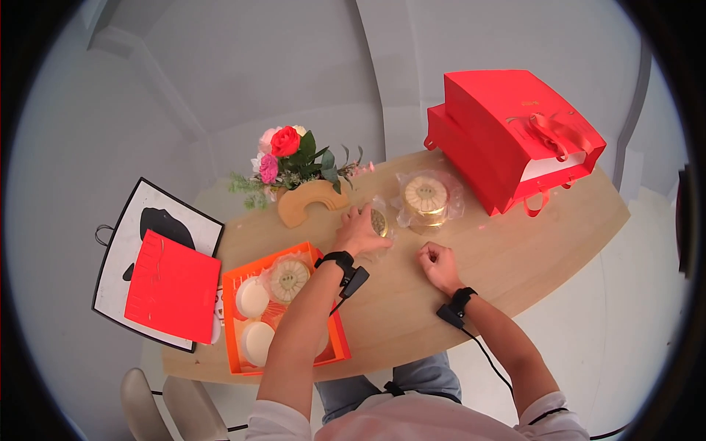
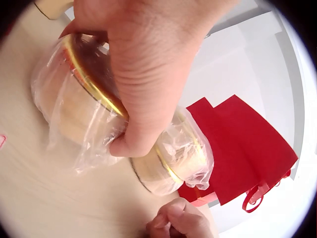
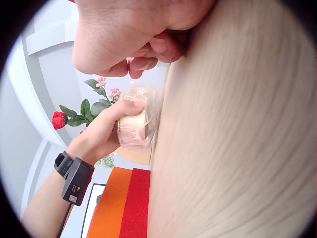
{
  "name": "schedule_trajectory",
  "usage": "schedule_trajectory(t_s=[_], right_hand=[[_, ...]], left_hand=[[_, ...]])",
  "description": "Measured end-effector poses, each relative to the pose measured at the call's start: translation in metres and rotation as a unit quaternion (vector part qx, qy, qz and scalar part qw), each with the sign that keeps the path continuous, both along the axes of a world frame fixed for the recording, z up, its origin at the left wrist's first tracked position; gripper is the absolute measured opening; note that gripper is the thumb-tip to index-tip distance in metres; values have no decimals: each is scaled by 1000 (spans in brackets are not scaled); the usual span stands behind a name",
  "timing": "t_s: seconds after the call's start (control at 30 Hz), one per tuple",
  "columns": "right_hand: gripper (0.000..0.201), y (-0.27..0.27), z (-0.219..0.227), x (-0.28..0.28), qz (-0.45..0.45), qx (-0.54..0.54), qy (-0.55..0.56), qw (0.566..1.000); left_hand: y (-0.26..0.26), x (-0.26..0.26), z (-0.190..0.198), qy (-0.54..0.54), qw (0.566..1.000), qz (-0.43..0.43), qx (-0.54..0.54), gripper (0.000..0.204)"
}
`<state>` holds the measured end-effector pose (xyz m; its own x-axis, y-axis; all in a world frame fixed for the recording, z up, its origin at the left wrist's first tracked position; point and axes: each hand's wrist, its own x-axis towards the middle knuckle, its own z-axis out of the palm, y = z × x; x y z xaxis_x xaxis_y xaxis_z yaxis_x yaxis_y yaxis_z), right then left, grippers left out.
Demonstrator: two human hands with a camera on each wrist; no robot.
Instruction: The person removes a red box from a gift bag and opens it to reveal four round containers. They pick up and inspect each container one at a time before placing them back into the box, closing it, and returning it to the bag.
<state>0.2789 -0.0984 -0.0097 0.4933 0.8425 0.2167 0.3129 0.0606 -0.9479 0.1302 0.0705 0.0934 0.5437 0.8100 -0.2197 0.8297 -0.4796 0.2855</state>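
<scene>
My left hand (image 1: 358,234) grips a round, gold-rimmed container (image 2: 79,109) wrapped in clear plastic, thumb on one side and fingers over the top. It sits low over the table, its dark, shiny top partly hidden by the hand. Just right of it stands another wrapped container (image 1: 425,197) with a cream, flower-patterned top and gold banding. My right hand (image 1: 440,269) rests on the wood with fingers curled in, holding nothing. Left of the left forearm lies an open orange box (image 1: 232,345), with a patterned round piece (image 1: 288,279) and white round pieces (image 1: 252,296) inside.
A large red gift bag (image 1: 485,147) with ribbon lies at the back right. Behind the left hand, a flower arrangement (image 1: 287,151) stands by a curved wooden piece (image 1: 309,200). At the left edge, a red card (image 1: 173,287) lies over a black-edged white bag (image 1: 125,294).
</scene>
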Motion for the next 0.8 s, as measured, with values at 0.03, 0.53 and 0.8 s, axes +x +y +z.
schedule_trajectory(t_s=[0.03,0.53,0.8], right_hand=[[15,0,1,-2,4,4,2,1000],[19,-7,1,-10,25,-6,-29,999],[66,-45,92,-80,255,33,362,896]], left_hand=[[-4,-4,6,-14,1000,-2,8,116],[-125,-97,82,-311,912,-117,241,98],[-171,-124,89,-274,918,-111,264,91]])
